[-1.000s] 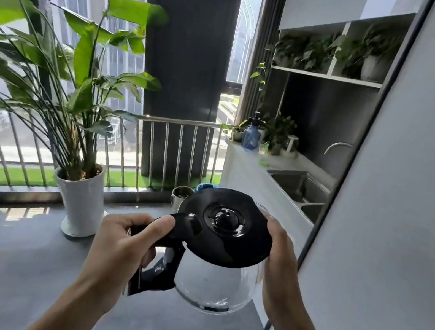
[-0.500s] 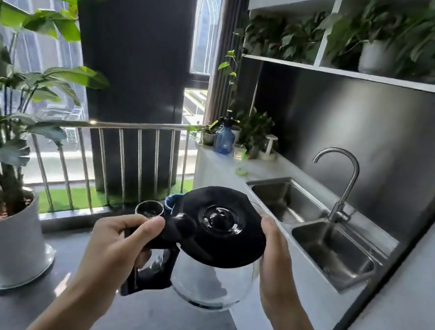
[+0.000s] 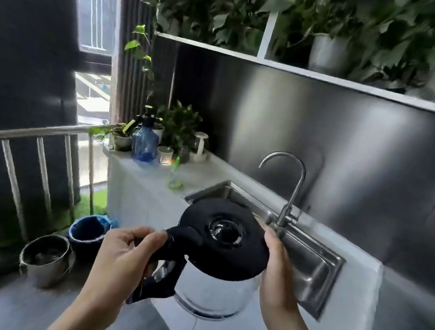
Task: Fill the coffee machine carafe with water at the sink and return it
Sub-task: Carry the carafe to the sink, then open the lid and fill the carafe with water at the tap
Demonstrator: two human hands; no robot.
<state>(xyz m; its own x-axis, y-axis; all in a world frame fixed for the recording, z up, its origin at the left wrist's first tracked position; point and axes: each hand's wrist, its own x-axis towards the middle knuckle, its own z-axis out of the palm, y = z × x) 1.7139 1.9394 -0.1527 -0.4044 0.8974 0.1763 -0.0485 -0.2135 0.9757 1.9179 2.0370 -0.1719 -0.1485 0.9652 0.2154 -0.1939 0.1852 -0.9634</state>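
A glass coffee carafe (image 3: 212, 292) with a closed black lid and black handle hangs in front of me, upright and looking empty. My left hand (image 3: 121, 261) grips the handle, thumb near the lid's hinge. My right hand (image 3: 276, 280) presses against the carafe's right side at the lid's rim. Just behind and to the right is a double steel sink (image 3: 314, 266) set in a white counter. A curved steel faucet (image 3: 291, 186) rises at the sink's back edge, and no water is running.
At the counter's far end stand a blue spray bottle (image 3: 144, 143), small potted plants and a glass. Two buckets (image 3: 45, 258) sit on the floor by a metal railing (image 3: 27, 131). A shelf (image 3: 313, 75) with leafy plants runs above the sink.
The view has swung right and moved closer to the sink, which now fills the right side. The large floor plant has left the view. Both hands keep the same hold on the carafe.
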